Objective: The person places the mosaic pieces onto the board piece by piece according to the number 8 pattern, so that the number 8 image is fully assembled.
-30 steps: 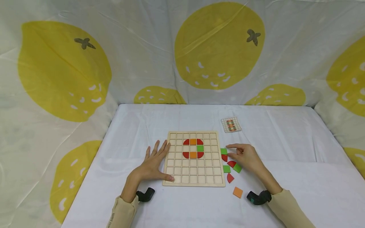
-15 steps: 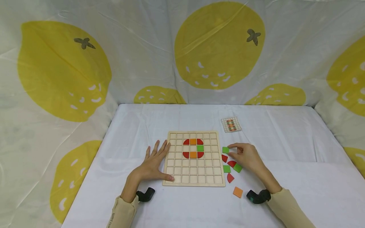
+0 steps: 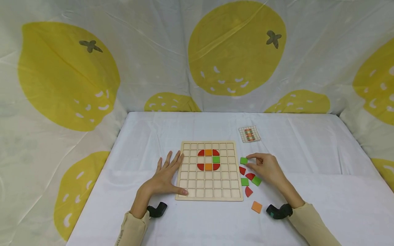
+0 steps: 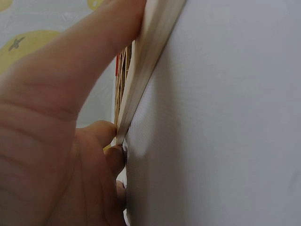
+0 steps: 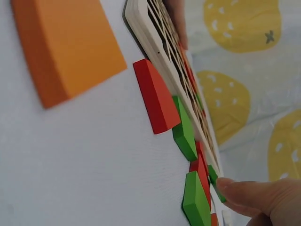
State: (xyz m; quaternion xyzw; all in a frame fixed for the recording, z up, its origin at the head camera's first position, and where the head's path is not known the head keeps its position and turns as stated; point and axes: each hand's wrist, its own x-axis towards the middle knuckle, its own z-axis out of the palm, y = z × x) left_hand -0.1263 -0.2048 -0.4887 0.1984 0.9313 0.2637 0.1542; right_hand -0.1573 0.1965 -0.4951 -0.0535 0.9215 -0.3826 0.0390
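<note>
Head view: your left hand point(image 3: 163, 181) lies spread, clasping nothing, fingertips at the left edge of the board point(image 3: 209, 193), thumb on its near left corner. Your right hand point(image 3: 267, 168) pinches a green tile point(image 3: 243, 160) between thumb and fingers, just beside the board's right edge. Set in the cells: four red quarters point(image 3: 201, 167), two orange squares point(image 3: 208, 152), one green square point(image 3: 216, 159). Loose on the white-covered bench point(image 3: 197, 225), right of the board: three red pieces point(image 3: 248, 192), two green pieces point(image 3: 244, 181), one orange piece point(image 3: 257, 207). Pattern card point(image 3: 249, 134) lies off the board's far right corner.

Left wrist view: your thumb rests against the board's rim; other fingers farther along.

Right wrist view: orange piece large, nearest; red and green beyond, along the board. Your thumb bears on the pinched tile; cannot tell whether it clears the cloth.
</note>
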